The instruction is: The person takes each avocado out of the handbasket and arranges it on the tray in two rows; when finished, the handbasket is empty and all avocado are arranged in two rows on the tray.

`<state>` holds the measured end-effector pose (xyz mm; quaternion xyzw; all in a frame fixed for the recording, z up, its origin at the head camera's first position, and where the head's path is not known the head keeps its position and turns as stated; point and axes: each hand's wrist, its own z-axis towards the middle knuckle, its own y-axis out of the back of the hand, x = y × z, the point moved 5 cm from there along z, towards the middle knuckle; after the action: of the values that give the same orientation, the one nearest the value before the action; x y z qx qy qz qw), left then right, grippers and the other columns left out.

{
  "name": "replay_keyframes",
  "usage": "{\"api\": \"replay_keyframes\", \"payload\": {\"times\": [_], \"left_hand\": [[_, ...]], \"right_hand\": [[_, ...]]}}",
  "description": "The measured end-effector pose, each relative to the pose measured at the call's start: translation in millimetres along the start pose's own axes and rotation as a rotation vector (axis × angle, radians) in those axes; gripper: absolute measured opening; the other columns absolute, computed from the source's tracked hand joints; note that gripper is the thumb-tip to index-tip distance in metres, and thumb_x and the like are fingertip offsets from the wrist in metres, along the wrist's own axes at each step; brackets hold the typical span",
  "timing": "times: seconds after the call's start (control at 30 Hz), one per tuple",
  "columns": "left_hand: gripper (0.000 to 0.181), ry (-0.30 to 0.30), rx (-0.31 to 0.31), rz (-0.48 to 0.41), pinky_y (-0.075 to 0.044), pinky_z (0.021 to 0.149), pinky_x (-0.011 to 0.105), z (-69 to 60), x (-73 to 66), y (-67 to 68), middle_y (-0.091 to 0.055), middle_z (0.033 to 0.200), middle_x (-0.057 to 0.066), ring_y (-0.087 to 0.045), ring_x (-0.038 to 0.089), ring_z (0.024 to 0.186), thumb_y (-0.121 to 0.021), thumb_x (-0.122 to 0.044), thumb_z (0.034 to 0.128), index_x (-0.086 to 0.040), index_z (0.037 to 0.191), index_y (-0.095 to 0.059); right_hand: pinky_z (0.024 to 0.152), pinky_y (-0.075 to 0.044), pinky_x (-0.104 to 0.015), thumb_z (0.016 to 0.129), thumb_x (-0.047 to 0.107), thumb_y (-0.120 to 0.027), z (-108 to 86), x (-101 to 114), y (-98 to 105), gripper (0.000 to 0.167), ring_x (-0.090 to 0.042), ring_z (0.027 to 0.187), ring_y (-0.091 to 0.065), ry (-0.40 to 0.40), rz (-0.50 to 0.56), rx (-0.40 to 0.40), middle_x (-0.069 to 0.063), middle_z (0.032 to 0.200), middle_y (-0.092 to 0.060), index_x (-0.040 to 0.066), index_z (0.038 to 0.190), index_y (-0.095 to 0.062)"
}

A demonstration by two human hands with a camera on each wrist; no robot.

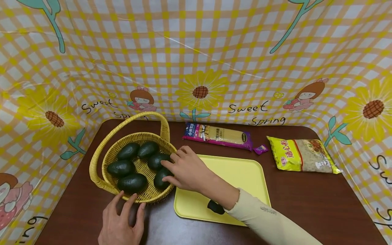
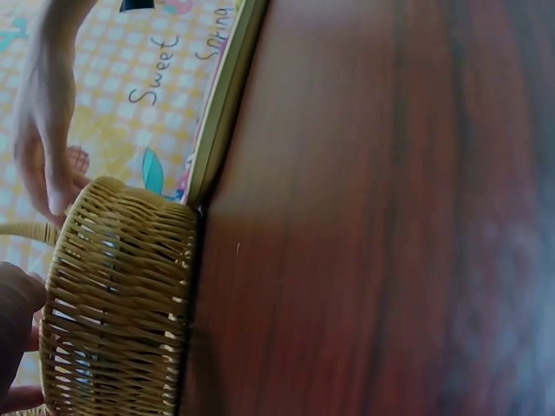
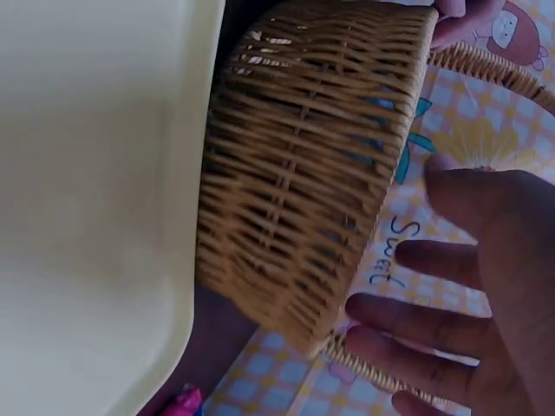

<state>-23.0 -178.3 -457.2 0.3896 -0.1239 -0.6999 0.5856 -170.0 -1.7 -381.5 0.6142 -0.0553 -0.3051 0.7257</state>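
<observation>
Several dark green avocados (image 1: 132, 183) lie inside a yellow wicker basket (image 1: 141, 137) with a tall arched handle. My right hand (image 1: 188, 169) reaches across the basket's right rim, its fingers spread above the two avocados on that side. In the right wrist view this hand (image 3: 512, 286) shows loosely extended fingers with nothing between them. At the front rim, my left hand (image 1: 120, 219) has its fingertips at the wicker, thumb and fingers apart. The left wrist view shows only part of that hand (image 2: 16, 308), beside the basket wall (image 2: 117, 303).
A pale yellow tray (image 1: 245, 177) stands right of the basket, under my right forearm. Behind it lie a purple noodle packet (image 1: 218, 135) and a small purple packet (image 1: 260, 149). A yellow pasta bag (image 1: 301, 154) lies far right. Patterned cloth (image 1: 202, 51) surrounds the brown table (image 1: 306, 204).
</observation>
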Motion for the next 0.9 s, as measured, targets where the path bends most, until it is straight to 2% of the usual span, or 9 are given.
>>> {"api": "replay_keyframes", "payload": {"times": [0.1,0.3,0.5,0.73,0.9], "left_hand": [[0.033,0.029,0.003,-0.002,-0.054,0.059,0.072,-0.4,0.4,-0.6,-0.067,0.13,0.027,-0.067,0.052,0.101,-0.081,-0.037,0.0931,-0.009,0.11,-0.082],[0.031,0.074,0.012,0.002,-0.054,0.056,0.07,-0.6,-0.8,-2.5,-0.066,0.133,0.025,-0.067,0.051,0.1,-0.092,-0.027,0.0826,-0.011,0.108,-0.082],[0.031,0.081,0.013,0.007,-0.054,0.054,0.068,-1.4,-0.2,-3.0,-0.067,0.134,0.023,-0.067,0.049,0.099,-0.093,-0.027,0.0826,-0.013,0.108,-0.082],[0.035,0.077,-0.008,0.012,-0.055,0.054,0.067,-2.5,1.6,-2.8,-0.068,0.134,0.02,-0.068,0.047,0.098,-0.09,-0.03,0.0843,-0.013,0.114,-0.083],[0.034,0.081,-0.018,0.009,-0.054,0.054,0.067,-4.0,2.2,-3.0,-0.068,0.134,0.019,-0.068,0.047,0.098,-0.088,-0.033,0.0861,-0.013,0.113,-0.083]], "right_hand": [[0.11,-0.049,-0.046,0.104,0.069,-0.058,6.8,4,-5,0.053,-0.022,0.103,-0.073,-0.038,-0.031,0.05,0.0,0.105,-0.078,0.026,0.126,-0.079],[0.119,-0.04,-0.053,0.1,0.076,-0.056,16.0,11,-14,0.059,-0.022,0.112,-0.071,-0.108,-0.027,0.184,0.0,0.101,-0.081,0.026,0.118,-0.081],[0.12,-0.039,-0.053,0.097,0.08,-0.057,23.2,16,-21,0.066,-0.024,0.111,-0.072,-0.143,0.018,0.266,0.0,0.094,-0.081,0.024,0.121,-0.081],[0.123,-0.037,-0.055,0.09,0.086,-0.061,29.5,17,-26,0.08,-0.028,0.115,-0.072,-0.199,0.082,0.37,-0.003,0.105,-0.082,0.022,0.137,-0.075],[0.125,-0.035,-0.056,0.084,0.09,-0.065,33.6,17,-30,0.093,-0.029,0.12,-0.072,-0.225,0.12,0.428,-0.002,0.109,-0.081,0.021,0.147,-0.068]]}}
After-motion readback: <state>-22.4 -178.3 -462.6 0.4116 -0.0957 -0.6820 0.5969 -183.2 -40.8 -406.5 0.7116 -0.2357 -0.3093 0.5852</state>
